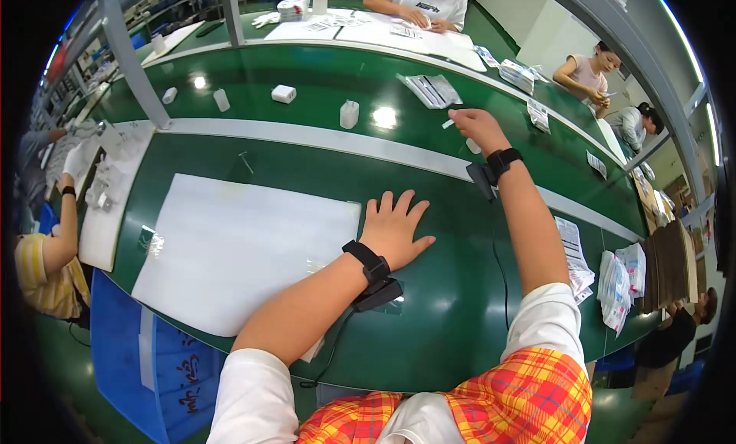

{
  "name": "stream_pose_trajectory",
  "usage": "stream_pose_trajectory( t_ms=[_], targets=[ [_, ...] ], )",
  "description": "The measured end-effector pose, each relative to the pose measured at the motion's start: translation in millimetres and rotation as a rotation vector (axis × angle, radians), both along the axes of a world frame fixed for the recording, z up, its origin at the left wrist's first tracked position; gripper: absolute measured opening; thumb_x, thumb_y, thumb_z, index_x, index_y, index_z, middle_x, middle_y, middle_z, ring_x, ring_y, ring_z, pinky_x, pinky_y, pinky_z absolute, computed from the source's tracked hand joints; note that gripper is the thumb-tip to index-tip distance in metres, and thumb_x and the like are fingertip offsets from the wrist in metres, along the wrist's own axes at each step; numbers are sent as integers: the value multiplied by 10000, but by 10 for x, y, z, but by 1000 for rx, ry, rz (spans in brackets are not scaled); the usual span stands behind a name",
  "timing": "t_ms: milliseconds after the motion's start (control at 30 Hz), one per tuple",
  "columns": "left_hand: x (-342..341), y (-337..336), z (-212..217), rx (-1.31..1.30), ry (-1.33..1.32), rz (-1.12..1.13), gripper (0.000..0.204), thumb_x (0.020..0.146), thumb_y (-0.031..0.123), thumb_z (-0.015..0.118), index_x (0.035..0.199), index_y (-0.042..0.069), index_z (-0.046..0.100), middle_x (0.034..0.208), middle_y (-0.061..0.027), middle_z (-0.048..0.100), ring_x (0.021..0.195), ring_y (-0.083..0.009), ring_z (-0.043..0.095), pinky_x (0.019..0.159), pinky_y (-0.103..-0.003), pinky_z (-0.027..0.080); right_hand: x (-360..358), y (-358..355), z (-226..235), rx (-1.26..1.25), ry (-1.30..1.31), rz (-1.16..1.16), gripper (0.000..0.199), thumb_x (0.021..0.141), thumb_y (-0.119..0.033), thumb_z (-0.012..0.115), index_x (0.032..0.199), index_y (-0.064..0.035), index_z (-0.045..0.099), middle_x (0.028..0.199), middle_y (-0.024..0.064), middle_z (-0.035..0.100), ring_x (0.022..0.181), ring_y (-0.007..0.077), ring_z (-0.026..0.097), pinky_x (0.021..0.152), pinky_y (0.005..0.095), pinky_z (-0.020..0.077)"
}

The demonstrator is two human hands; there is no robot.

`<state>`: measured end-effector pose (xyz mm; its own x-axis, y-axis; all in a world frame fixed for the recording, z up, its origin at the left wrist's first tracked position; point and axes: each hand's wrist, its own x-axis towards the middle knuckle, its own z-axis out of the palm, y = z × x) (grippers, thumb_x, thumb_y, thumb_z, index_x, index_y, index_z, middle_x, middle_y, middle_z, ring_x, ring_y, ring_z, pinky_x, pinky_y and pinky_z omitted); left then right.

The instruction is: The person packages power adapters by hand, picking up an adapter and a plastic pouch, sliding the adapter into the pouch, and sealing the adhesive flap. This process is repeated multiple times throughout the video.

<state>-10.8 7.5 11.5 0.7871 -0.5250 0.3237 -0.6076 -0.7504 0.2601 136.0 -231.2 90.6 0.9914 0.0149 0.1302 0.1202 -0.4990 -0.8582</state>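
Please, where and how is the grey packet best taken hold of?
Probably pinch the grey packet by its near edge, from your side: it lies flat, that edge facing you. Your right hand seems to hold a white strip, so free it first.

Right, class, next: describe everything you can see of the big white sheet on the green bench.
The white sheet is four-sided and smooth, seemingly plastic or thin foam. It lies flat on the green bench, with a shiny clear patch, perhaps tape, at its left edge. The left forearm crosses over its near right corner, hiding part; contact is unclear. The left hand is just to its right.
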Motion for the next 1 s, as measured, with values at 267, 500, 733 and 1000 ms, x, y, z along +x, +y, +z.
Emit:
stream_pose_trajectory(
  t_ms=[267, 500, 733, 1000],
  targets=[
    [9, 32, 50, 70, 105, -27, 642, 826, 501, 627, 1357, 164, 495, 1416, -121, 428, 1223, -380, 402, 982, -513, 336, -2082, -1250, 567, 58, -205, -253, 197, 932, -182, 597, 1091, -66, 584, 775, -61, 483, 672, 50, 441, 629, 196, 337],
    [112, -46, 52, 69, 36, -65, 622, 833, 460, 639, 1353, 147, 504, 1429, -136, 420, 1216, -395, 398, 988, -522, 326, -5819, -3558, -361, 62, 437, -796, 101, 860, -101, 596, 910, -16, 617, 744, 43, 597, 693, 197, 567, 615, 314, 451],
    [52, -43, 86, 141, 85, -23, 623, 850, 428, 637, 1379, 139, 480, 1454, -134, 399, 1258, -405, 373, 1050, -519, 299, -4785, -2727, 186, -739, 126, -838, 227, 876, -167, 586, 764, 31, 582, 615, 93, 548, 564, 186, 536, 555, 321, 434],
    [47, -12, 49, 107, 61, -43, 623, 853, 429, 633, 1385, 140, 485, 1450, -142, 404, 1253, -405, 376, 1041, -514, 305, -2520, -2480, -367, -928, 52, -238, 257, 703, -183, 755, 905, -45, 677, 979, 143, 684, 900, 340, 642, 807, 427, 515]
  ],
)
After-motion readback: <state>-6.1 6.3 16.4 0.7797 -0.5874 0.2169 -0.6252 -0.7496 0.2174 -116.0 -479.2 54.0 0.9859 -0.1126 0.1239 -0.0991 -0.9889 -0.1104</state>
